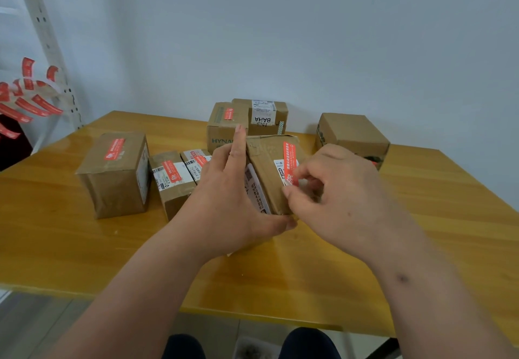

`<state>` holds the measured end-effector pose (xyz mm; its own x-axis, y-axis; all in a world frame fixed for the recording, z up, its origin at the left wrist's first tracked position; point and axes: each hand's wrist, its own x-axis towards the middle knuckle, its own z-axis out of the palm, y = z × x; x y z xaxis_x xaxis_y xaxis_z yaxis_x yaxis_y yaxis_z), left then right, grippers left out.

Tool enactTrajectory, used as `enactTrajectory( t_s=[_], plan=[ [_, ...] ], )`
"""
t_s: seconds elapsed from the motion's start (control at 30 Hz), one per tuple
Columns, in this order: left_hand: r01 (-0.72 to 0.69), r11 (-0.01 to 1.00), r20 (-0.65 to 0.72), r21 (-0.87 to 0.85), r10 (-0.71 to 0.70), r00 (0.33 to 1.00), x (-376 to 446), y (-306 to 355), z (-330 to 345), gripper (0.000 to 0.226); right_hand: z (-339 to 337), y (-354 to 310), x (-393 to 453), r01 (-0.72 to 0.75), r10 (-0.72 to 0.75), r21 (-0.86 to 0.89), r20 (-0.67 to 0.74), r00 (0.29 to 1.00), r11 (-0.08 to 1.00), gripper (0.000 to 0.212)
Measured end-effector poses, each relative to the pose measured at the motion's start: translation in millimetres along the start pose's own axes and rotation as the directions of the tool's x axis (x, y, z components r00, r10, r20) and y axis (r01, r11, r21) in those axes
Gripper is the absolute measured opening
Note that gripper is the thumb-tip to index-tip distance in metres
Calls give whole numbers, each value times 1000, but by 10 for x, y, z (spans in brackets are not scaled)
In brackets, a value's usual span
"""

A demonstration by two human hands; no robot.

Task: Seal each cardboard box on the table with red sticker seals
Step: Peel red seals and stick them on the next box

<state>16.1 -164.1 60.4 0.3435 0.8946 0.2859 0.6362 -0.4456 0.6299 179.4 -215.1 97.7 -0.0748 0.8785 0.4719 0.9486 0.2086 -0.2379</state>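
The desk [421, 218] carries several cardboard boxes, most toward its far edge. The box in hand [269, 167] sits tilted near the middle, nearer the front edge. The left hand [224, 198] clasps its left side, forefinger straight up. The right hand [334, 190] seems to pinch the lower end of the red seal [289, 159], though its fingertips blur. Best to steady the box and smooth the seal flat, top to bottom, over the flap seam.
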Motion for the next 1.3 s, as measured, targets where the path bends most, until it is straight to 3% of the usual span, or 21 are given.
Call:
enactTrajectory(
  t_s=[0.23, 0.33, 0.47, 0.57, 0.7, 0.77, 1.1, 1.2, 1.3],
  plan=[
    [5, 1000, 0, 12, -5, 1000, -7, 3, 12, 146, 58, -61, -4, 71, -78, -132, -52, 996, 989, 10],
    [6, 1000, -8, 12, -6, 1000, -15, 15, 16, 146, 28, -179, -8, 92, -102, -266, -23, 995, 960, 32],
    [15, 1000, -10, 11, -15, 1000, -17, 28, 8, 145, 101, -139, -19, 61, -58, -144, 25, 998, 988, 27],
    [17, 1000, -8, 12, -17, 1000, -13, 21, 5, 146, 138, -121, -20, 97, -83, -216, 72, 994, 972, 22],
    [6, 1000, -2, 10, -6, 1000, -23, 5, 2, 147, 9, -216, -3, -34, 37, -156, 19, 999, 987, 31],
    [2, 1000, -3, 11, -2, 1000, -29, 0, 4, 148, -59, -214, 5, -64, 74, -114, 86, 994, 991, 27],
    [-24, 1000, 9, 19, 24, 1000, -25, 5, 2, 147, -202, -124, 50, -4, 16, -71, 171, 985, 997, 19],
    [-32, 999, 14, 30, 31, 999, -26, 11, 8, 147, -222, -92, 54, 32, -19, -87, 145, 989, 996, 29],
    [-36, 999, 16, 19, 35, 999, -30, 11, 10, 148, -234, -50, 49, 32, -27, -41, 102, 994, 999, 22]
  ],
)
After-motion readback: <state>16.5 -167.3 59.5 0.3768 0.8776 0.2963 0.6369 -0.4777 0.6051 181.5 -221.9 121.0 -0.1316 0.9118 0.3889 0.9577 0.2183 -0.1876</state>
